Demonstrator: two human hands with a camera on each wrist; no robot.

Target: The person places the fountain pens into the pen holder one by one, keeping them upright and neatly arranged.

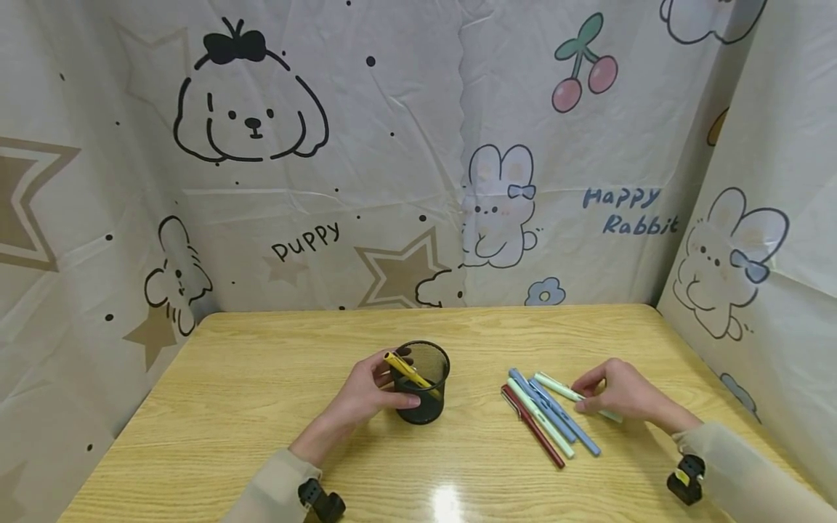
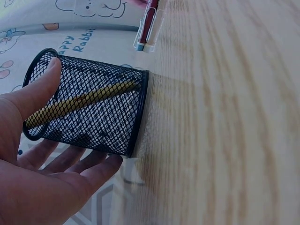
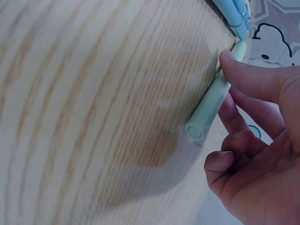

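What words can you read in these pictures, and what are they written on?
"Puppy": on the cartoon backdrop cloth, below the drawn dog.
"Happy Rabbit": on the same cloth, right of the drawn bunny; part of it also shows in the left wrist view.
The pens, the yellow pen and the black mesh pen cup show no readable words.

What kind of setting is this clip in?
Probably a makeshift tabletop recording booth: a wooden table closed in by cartoon-print sheets on three sides, with only a mesh pen cup and a few pens laid out.
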